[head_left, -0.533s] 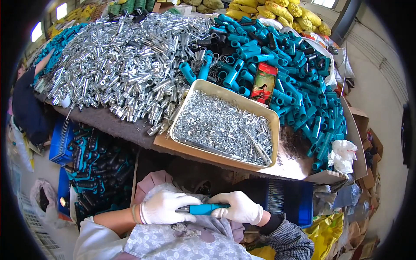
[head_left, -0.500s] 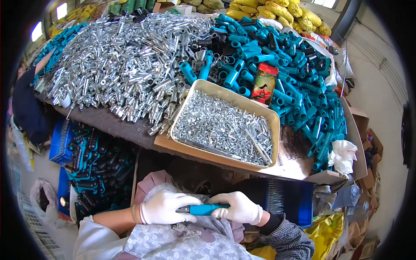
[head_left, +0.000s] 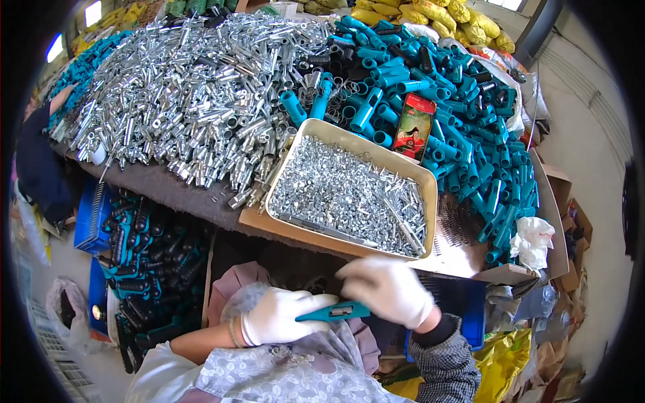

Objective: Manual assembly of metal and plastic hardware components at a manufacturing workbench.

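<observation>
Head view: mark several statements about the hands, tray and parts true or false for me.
The left hand holds a slotted teal tube. True.
The cream tray is full of teal tubes. False: it holds small metal pieces.
The right hand is bare. False: it wears a white glove.
A red rectangular item lies on the teal pile. True.
The crumpled white bag lies left of the cream tray. False: right of it.

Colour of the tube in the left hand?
The tube in the left hand is teal; the head view shows it best.
</observation>
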A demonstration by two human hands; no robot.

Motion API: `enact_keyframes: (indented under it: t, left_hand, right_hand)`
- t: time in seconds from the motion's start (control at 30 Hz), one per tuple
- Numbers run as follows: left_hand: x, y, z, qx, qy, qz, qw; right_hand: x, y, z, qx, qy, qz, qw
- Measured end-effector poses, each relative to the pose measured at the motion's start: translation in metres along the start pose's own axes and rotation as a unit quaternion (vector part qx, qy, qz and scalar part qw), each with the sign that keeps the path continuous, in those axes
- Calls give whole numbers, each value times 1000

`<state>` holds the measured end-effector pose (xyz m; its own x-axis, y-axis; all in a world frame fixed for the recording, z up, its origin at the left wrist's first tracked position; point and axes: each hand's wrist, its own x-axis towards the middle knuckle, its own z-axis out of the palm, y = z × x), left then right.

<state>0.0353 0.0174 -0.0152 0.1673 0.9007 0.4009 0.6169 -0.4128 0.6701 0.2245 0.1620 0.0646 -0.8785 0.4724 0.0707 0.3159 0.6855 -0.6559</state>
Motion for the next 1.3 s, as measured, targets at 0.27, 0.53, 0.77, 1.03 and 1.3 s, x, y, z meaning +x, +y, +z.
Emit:
enact_keyframes:
  t: [0.27, 0.53, 0.77, 1.03, 1.3]
  left_hand:
    - [-10, -2, -12, 0, -4, -41, 999]
    - [-13, 1, -8, -3, -12, -46, 999]
    - [-7, 3, -10, 5, -11, -51, 999]
    - [-15, -12, -12, 16, 21, -78, 997]
    - [-13, -2, -12, 40, -13, -108, 993]
  right_hand:
    - [17, 102, -83, -248, 214, 99, 939]
    - [53, 133, -84, -332, 159, 110, 923]
    - [80, 136, -73, -442, 84, 193, 872]
    - [30, -6, -9, -49, -22, -110, 992]
    - [19, -4, 43, -230, -97, -266, 931]
